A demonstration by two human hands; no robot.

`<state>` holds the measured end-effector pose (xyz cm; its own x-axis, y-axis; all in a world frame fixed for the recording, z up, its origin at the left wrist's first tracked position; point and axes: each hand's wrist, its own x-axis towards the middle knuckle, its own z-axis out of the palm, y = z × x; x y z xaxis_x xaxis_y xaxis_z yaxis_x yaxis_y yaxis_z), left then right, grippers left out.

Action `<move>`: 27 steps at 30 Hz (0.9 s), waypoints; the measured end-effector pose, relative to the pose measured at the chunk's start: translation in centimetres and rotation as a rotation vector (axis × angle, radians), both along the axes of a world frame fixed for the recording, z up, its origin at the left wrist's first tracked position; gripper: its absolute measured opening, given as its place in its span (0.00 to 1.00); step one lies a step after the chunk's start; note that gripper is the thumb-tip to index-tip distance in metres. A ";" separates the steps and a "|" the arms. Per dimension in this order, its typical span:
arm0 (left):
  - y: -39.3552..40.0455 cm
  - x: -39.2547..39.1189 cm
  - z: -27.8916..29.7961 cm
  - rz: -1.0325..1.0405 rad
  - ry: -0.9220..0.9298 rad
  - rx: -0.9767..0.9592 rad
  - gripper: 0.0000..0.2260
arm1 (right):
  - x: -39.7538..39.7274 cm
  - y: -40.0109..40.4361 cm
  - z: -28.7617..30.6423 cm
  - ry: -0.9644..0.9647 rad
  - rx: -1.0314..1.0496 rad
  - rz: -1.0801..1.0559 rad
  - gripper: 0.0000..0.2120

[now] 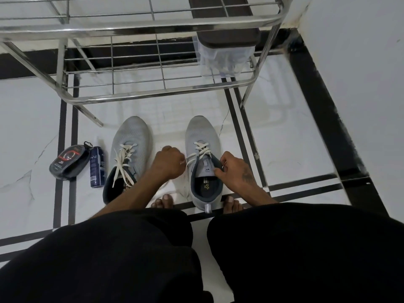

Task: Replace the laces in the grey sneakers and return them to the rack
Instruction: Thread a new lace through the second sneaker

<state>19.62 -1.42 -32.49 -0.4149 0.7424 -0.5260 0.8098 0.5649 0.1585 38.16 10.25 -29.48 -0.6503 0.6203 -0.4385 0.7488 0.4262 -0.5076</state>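
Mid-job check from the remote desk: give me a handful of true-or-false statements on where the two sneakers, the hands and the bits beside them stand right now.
1. Both grey sneakers sit on the rack's lower shelf. False: the left sneaker and the right sneaker stand on the floor in front of the rack.
2. The left hand pinches the white lace of the right sneaker. True.
3. The right hand rests idle on the floor. False: its grip is on the right sneaker's collar and tongue.
4. A dark blue can lies left of the left sneaker. True.
5. The left sneaker has no lace. False: a white lace is threaded through it, its ends loose.
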 end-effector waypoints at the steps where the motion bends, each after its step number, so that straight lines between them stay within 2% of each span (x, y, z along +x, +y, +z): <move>1: -0.1 -0.2 0.4 0.019 -0.020 0.000 0.15 | 0.1 0.0 0.1 -0.035 0.034 0.004 0.11; 3: -0.8 -1.2 1.9 0.063 0.004 0.050 0.17 | 0.0 -0.2 0.7 0.006 0.147 0.049 0.12; 5: -1.5 -2.3 4.8 0.132 -0.072 0.118 0.17 | -0.6 -0.6 1.9 0.204 0.153 0.075 0.06; 7: -2.0 -3.2 8.6 0.343 -0.399 0.222 0.15 | -1.6 -0.4 3.3 0.292 -0.080 0.087 0.09; 10: -1.9 -3.9 13.0 0.764 -1.039 0.361 0.10 | -3.4 -0.7 4.4 0.216 -0.514 0.225 0.20; 12: -1.3 -4.0 13.7 0.860 -1.217 0.438 0.09 | -4.5 -2.0 4.4 0.204 -0.637 0.270 0.31; 13: -0.9 -3.7 13.8 0.892 -1.249 0.470 0.09 | -4.9 -2.6 4.3 0.208 -0.673 0.277 0.31; 16: -0.3 -3.2 12.4 1.008 -1.221 0.580 0.09 | -5.0 -3.2 4.3 0.254 -0.730 0.278 0.10; 18: -0.6 -3.2 11.4 1.073 -1.182 0.638 0.07 | -4.1 -2.2 4.4 0.315 -0.780 0.195 0.09; 21: -1.3 -2.9 9.8 1.218 -1.176 0.704 0.03 | -2.9 -0.4 4.4 0.355 -0.884 -0.107 0.08; 23: -1.2 -1.9 9.3 1.298 -1.218 0.737 0.05 | -2.7 0.2 3.9 0.384 -0.697 -0.154 0.05; 26: 0.0 -0.5 9.3 1.309 -1.321 0.755 0.04 | -3.5 -0.1 3.7 0.410 -0.418 0.057 0.25; 27: 0.5 -0.2 9.5 1.305 -1.343 0.769 0.04 | -4.0 -0.5 3.4 0.385 -0.340 0.144 0.28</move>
